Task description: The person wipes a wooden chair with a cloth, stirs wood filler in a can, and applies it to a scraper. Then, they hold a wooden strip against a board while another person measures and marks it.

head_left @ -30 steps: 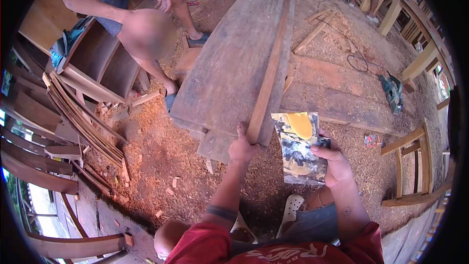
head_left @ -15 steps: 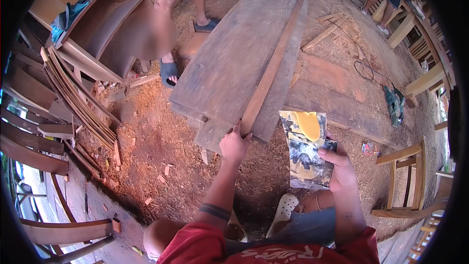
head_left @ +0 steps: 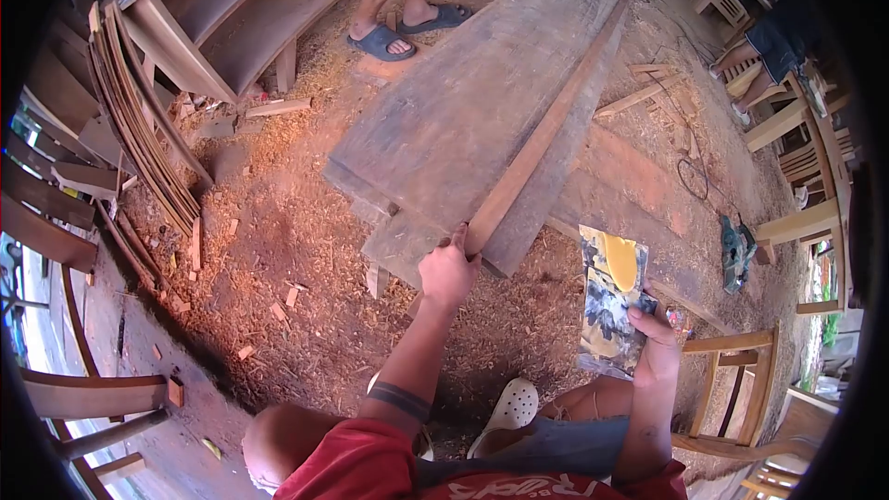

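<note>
A long narrow wooden strip (head_left: 546,143) lies lengthwise on wide brown planks (head_left: 454,120) stacked in front of me. My left hand (head_left: 448,270) closes around the near end of the strip, index finger along its side. On the right, my right hand (head_left: 656,338) grips a flat, paint-smeared palette board (head_left: 607,315) by its edge, thumb on top. A thick mound of yellow paste (head_left: 622,262) sits at the board's upper end. The board is held tilted, off to the right of the planks' near end.
Another person's sandalled feet (head_left: 384,42) stand left of the planks. Bent wooden strips (head_left: 148,116) lean at left, near a wooden shelf unit (head_left: 176,46). A green power tool (head_left: 738,255) and a chair frame (head_left: 732,389) are at right. Sawdust and offcuts cover the floor.
The other person has stepped farther back along the planks. My view has shifted slightly. Both hands keep their grips, and the palette board appears a little lower and farther right.
</note>
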### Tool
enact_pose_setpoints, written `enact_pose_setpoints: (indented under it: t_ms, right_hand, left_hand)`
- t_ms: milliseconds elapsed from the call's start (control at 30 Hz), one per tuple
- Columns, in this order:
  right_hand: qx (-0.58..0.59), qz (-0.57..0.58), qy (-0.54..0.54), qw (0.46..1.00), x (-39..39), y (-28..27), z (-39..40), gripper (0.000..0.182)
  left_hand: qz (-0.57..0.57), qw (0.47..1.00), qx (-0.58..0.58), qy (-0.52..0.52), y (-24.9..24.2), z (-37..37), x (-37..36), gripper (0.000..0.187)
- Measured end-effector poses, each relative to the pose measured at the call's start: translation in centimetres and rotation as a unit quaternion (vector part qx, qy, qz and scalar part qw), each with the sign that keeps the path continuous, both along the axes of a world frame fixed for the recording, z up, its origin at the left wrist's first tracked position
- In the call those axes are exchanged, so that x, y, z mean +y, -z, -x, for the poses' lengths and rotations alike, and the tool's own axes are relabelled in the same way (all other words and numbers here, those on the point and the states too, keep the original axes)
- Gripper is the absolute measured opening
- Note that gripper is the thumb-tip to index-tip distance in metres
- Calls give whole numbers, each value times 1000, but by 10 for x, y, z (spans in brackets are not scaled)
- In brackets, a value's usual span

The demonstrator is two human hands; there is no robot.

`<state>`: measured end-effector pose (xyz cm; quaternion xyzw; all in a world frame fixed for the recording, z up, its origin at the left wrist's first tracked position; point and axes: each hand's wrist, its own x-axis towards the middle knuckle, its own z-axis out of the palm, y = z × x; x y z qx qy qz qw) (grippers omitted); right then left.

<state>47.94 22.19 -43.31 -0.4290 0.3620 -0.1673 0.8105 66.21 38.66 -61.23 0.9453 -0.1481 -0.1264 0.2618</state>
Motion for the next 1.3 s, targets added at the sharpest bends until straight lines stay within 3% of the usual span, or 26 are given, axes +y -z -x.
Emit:
enact_pose_setpoints:
  t_ms: [700,1300]
  right_hand:
    - [18,54,-14,998,9,-3,-16,63]
    - [-10,-28,-18,999,-4,13,-15,59]
  left_hand:
    - [31,999,-11,-8,4,1,1,62]
    - [16,999,-42,-10,14,1,-2,61]
